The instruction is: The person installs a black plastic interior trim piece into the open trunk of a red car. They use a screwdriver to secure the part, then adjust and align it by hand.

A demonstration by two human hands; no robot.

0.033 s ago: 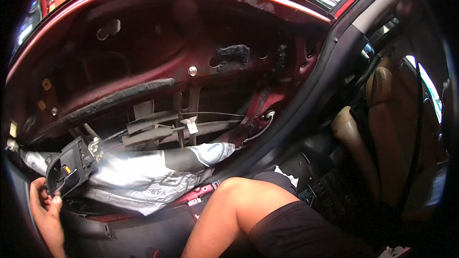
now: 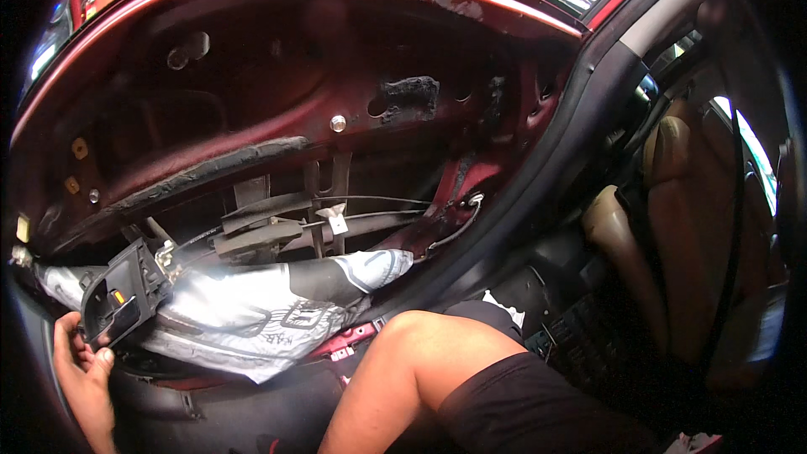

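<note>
At the lower left, my left hand (image 2: 87,380) grips the near edge of a black inside door handle (image 2: 137,276) between thumb and fingers. The handle is tilted, its orange mark facing up beside the lever. A metal fitting (image 2: 169,261) sits at its far side, where a cable (image 2: 206,237) runs off along the door. Beneath and beside the handle lies a crumpled white, grey and black printed cloth (image 2: 227,298). Bare red metal of a car door (image 2: 277,76), its trim off, rises behind. My right hand is not in the picture.
My bent bare knee (image 2: 412,345) and dark shorts (image 2: 530,403) take up the lower middle. A black door sill trim (image 2: 244,416) runs along the bottom. On the right are the rubber-sealed door frame (image 2: 525,176) and a brown seat (image 2: 672,227). A bolt (image 2: 338,124) sticks out of the door.
</note>
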